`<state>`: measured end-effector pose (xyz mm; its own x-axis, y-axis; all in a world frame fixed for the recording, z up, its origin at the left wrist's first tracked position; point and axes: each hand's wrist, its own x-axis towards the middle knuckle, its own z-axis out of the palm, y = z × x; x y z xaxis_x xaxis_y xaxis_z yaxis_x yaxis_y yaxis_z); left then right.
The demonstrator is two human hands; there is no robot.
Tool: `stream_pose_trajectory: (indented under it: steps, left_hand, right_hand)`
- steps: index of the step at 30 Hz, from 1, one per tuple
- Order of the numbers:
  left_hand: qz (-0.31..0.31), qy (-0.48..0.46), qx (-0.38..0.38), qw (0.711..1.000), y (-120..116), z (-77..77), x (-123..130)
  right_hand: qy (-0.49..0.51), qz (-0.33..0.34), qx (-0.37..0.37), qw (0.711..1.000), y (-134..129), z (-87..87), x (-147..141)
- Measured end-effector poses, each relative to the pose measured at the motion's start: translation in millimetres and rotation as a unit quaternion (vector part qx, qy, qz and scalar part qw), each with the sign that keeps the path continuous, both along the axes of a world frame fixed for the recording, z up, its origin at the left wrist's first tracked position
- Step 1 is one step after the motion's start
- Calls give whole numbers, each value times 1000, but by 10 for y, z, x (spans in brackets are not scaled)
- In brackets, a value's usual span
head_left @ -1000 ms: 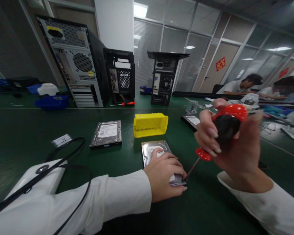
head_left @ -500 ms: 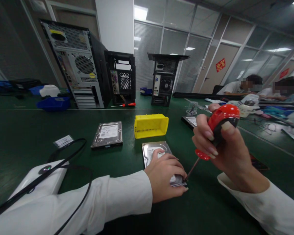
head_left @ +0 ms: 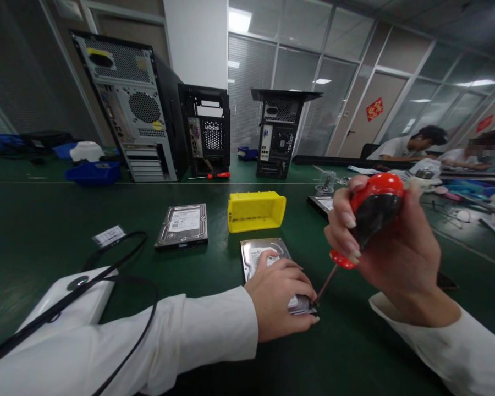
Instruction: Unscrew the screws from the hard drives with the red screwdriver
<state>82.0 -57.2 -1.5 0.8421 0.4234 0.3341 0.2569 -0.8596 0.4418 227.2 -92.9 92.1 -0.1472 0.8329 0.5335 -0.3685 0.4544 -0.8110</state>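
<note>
My left hand point(head_left: 278, 297) is closed over a silver hard drive point(head_left: 249, 256) lying on the green table, covering much of it. My right hand point(head_left: 404, 247) grips a screwdriver point(head_left: 377, 203) with a fat red and black handle; the thumb is raised off the grip. Its thin shaft slants down to the left, and the tip meets the drive's near right corner, beside my left fingertips. Whether a screw sits under the tip is too small to tell. A second hard drive point(head_left: 184, 225), label up, lies to the left. Beyond the first drive stands a yellow bin point(head_left: 257, 213).
A third hard drive point(head_left: 322, 204) lies partly behind my right hand. A red screwdriver point(head_left: 212, 176) rests before several computer cases point(head_left: 144, 110) at the back. Black cables point(head_left: 94, 275) cross a white device point(head_left: 61, 300) at left. People point(head_left: 416, 144) sit at the far right.
My right thumb has come off the screwdriver's handle, and the right hand has turned slightly around it. The screwdriver tip and my left hand stay at the drive.
</note>
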Motion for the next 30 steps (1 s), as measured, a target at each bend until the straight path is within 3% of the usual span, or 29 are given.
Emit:
stream_pose_trajectory:
  steps: [20, 26, 30]
  left_hand:
    - [-6, 4, 10, 1000, 10, -8, -8]
    - [-5, 7, 8, 1000, 10, -2, -17]
    - [-8, 14, 5, 1000, 9, 9, -23]
  right_hand:
    - [8, -13, 2, 1000, -70, 15, -9]
    - [14, -68, 17, 997, -53, 36, -1]
    - [16, -42, 3, 999, -40, 37, 11]
